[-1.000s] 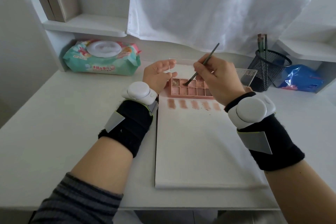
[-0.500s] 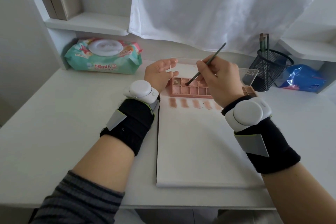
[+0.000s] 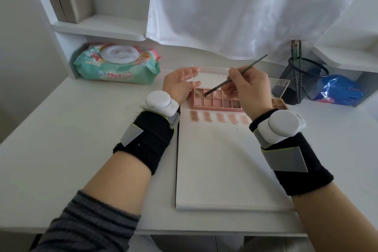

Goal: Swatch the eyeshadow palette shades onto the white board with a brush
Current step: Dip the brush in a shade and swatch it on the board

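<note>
A pink eyeshadow palette (image 3: 216, 102) lies at the far end of the white board (image 3: 223, 161), its clear lid (image 3: 212, 71) raised. My left hand (image 3: 180, 84) pinches the lid's left edge between thumb and fingers. My right hand (image 3: 249, 90) grips a thin dark brush (image 3: 235, 76), whose tip rests in a pan of the top row near the palette's left end. Several brownish-pink swatches (image 3: 221, 117) run in a row on the board just below the palette; my right wrist hides the row's right end.
A pack of wet wipes (image 3: 116, 63) lies at the back left. A black mesh cup (image 3: 304, 80) with more brushes stands at the back right, beside a blue plastic packet (image 3: 339, 90). A white curtain hangs over the desk's back; shelves flank it.
The brush tip has shifted slightly left within the palette's top row. My left hand keeps its hold on the lid. The view has edged a little closer.
</note>
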